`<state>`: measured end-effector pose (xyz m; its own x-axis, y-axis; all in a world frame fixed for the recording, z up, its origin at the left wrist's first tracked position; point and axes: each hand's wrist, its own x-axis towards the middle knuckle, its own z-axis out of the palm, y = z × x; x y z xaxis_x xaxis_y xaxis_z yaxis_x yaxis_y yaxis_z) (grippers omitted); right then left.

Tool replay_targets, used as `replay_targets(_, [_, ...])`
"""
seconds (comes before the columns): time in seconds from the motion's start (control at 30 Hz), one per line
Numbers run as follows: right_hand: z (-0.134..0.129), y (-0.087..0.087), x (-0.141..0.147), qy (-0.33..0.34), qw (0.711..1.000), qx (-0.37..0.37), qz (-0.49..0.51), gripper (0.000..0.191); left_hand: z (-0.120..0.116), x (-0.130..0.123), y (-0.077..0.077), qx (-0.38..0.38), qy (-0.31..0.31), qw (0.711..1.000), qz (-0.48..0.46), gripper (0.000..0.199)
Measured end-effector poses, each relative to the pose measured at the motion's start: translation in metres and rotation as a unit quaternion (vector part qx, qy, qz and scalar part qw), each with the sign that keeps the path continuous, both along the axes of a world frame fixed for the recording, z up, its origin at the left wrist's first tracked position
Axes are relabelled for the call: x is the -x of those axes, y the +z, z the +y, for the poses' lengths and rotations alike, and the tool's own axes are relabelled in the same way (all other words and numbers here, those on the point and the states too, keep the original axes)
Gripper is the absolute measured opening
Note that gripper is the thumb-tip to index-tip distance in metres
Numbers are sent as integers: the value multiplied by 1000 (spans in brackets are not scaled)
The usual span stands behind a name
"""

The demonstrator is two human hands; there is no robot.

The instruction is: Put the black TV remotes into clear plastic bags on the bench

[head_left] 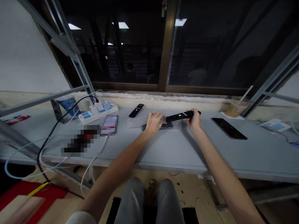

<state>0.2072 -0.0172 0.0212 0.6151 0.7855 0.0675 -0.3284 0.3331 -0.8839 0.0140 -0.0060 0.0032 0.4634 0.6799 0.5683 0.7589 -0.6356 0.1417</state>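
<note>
A black remote control point(178, 116) is held out in my right hand point(194, 120), whose fingers are closed round its right end. The remote's left end meets a clear plastic bag point(137, 122), which my left hand point(154, 122) grips with bent fingers. I cannot tell whether that end is inside the bag or just against it. Beneath my hands, a dark item in clear wrapping point(167, 125) lies on the table, partly hidden. A second black remote control point(136, 110) rests farther back, left of my left hand.
On the grey table point(177, 155), a dark phone or tablet point(229, 128) lies right, near a drink cup with a straw point(235, 107). At left are a white power strip point(98, 112), loose cables, a lit phone point(109, 125) and a blue cup point(67, 104). Metal posts flank the window.
</note>
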Motion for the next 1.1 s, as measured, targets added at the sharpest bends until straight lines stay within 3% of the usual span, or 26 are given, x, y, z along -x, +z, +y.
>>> replay_targets(0.23, [-3, 2, 7, 19, 998, -30, -47, 15, -4, -6, 0, 9, -17, 999, 43, 20])
replay_targets(0.4, [-8, 6, 11, 149, 987, -58, -24, 30, -5, -6, 2, 27, 1, 999, 29, 22])
replay_targets(0.57, [-10, 5, 13, 260, 964, -44, -23, 20, -7, -3, 7, 48, 36, 998, 2, 23])
replay_targets(0.67, [-12, 3, 13, 339, 939, -31, -52, 14, -10, -1, 11, 53, 45, 998, -10, 22])
replay_targets(0.77, [-15, 1, 13, 405, 909, -9, -99, 23, -13, 0, 14, 54, 45, 998, -3, 21])
replay_targets(1.1, [-25, -3, 33, 438, 872, 39, -215, 54, -20, -5, 12, -39, -11, 998, 46, 28])
